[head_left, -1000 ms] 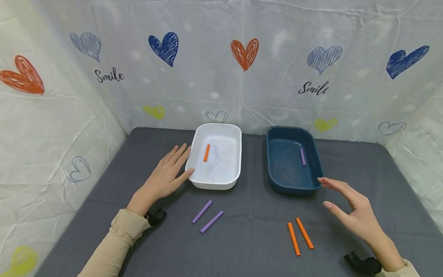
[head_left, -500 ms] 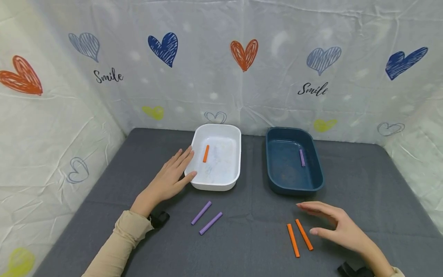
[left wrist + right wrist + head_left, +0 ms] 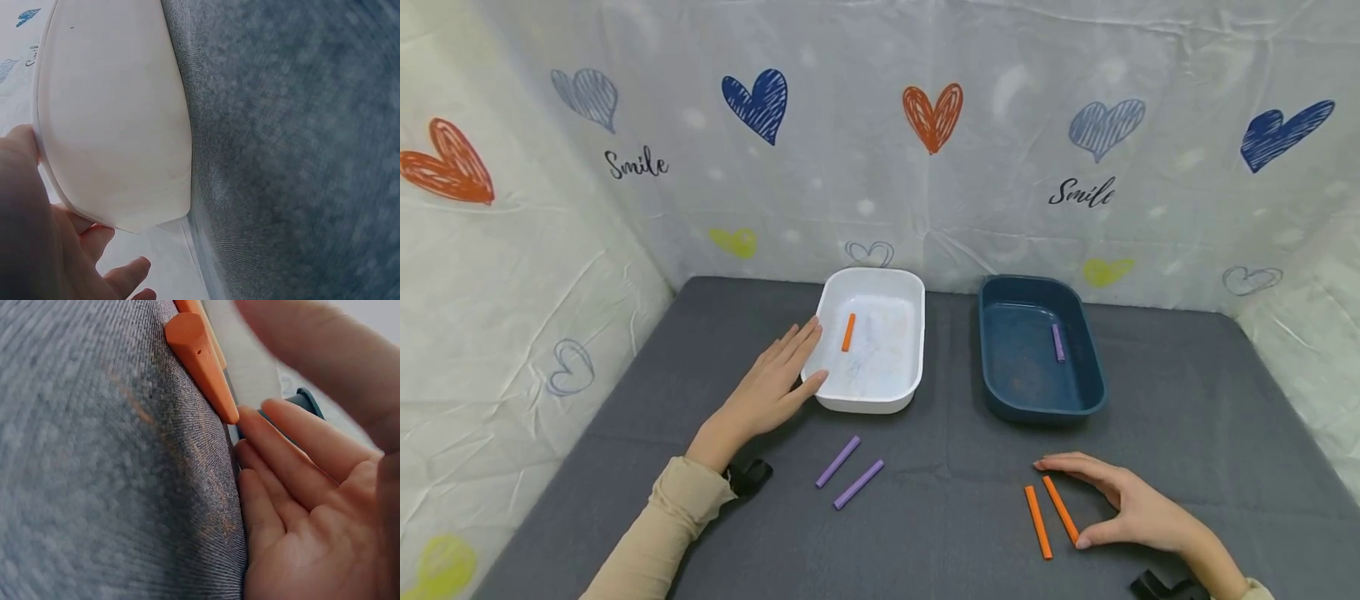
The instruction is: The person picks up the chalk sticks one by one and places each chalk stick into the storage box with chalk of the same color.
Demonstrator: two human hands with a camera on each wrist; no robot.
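My left hand [image 3: 767, 383] rests at the left rim of a white tray [image 3: 868, 402], its fingers fairly straight; the left wrist view shows its thumb and fingertips along the rim of the tray [image 3: 112, 119]. Inside lies an orange chalk stick [image 3: 848, 332]. My right hand [image 3: 1138, 508] arches around the right-hand orange chalk [image 3: 1060, 510], fingertips by its far end and thumb by its near end. In the right wrist view a gap shows between thumb and chalk [image 3: 203, 369]. Another orange chalk [image 3: 1038, 522] lies just left of it.
A dark blue tray [image 3: 1042, 413] holding one purple chalk [image 3: 1057, 342] stands behind my right hand. Two purple chalks [image 3: 838, 462] lie in front of the white tray on the grey cloth [image 3: 940, 517]. A printed white curtain [image 3: 850, 183] closes off the back.
My right hand has come from the blue tray's near right corner down and left to the orange chalks. The left hand has shifted slightly right over the white tray's rim.
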